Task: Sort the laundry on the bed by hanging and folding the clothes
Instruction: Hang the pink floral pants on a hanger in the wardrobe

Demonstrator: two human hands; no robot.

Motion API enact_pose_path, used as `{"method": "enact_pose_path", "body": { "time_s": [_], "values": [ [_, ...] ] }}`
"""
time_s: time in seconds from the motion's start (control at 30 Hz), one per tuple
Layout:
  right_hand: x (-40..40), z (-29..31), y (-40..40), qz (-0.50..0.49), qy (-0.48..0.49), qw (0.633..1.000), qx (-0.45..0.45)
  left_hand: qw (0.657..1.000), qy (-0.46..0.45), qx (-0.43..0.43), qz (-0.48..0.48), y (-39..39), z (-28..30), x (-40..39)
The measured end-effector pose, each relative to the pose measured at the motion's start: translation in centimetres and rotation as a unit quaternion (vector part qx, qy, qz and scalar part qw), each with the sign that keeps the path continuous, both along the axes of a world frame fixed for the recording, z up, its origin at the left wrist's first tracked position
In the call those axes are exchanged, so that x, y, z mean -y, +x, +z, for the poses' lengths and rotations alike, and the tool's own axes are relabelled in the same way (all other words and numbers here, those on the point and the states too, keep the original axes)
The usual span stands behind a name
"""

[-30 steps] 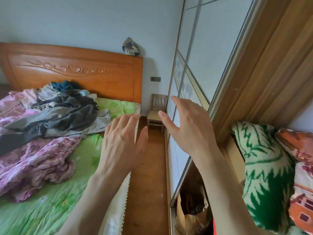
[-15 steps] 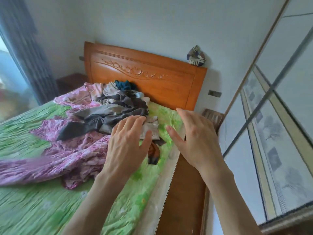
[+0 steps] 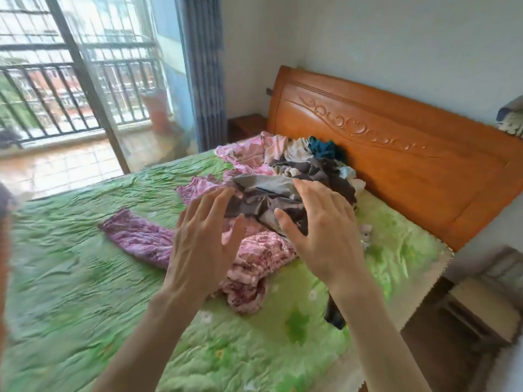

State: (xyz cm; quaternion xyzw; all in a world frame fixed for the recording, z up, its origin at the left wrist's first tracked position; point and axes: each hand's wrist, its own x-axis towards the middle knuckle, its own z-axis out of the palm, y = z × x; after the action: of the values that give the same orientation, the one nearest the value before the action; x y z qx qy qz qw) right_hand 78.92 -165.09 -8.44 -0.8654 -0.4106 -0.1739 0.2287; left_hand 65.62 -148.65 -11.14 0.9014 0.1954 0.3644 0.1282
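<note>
Sprawling across the middle of the frame, the rumpled heap of mixed laundry [image 3: 285, 193] (grey, brown, cream and teal cloth on top, pink floral fabric beneath) lies on the green quilted bedspread [image 3: 85, 278], close against the carved orange wooden headboard [image 3: 396, 154] at the right. Its long axis runs from the headboard down and left toward a purple patterned garment [image 3: 135, 236] that trails out at centre left. Both hands are raised in front of the heap with fingers spread wide and holding nothing: the left hand [image 3: 203, 244] over the pink floral part, the right hand [image 3: 325, 236] over the dark grey cloth, which looks the nearer first pick. Nothing stands between hands and heap. A grey-blue curtain [image 3: 203, 69] and glass balcony door [image 3: 85, 80] fill the upper left.
</note>
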Motion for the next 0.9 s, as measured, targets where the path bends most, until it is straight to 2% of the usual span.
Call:
{"method": "enact_pose_path", "body": {
  "time_s": [0.27,0.57,0.9],
  "values": [
    [-6.8,-4.7,11.8,0.135,-0.048,0.988,-0.053,0.989,-0.023,-0.019,0.143,7.3,-4.4,-3.6],
    [-14.3,-13.8,19.8,0.223,-0.105,0.966,-0.075,0.972,-0.051,-0.067,0.218,12.6,-13.0,-8.4],
    [-16.5,-29.6,23.8,0.219,-0.219,0.949,-0.051,0.973,-0.086,-0.155,0.147,16.6,-28.8,-11.1]
  ]
}}
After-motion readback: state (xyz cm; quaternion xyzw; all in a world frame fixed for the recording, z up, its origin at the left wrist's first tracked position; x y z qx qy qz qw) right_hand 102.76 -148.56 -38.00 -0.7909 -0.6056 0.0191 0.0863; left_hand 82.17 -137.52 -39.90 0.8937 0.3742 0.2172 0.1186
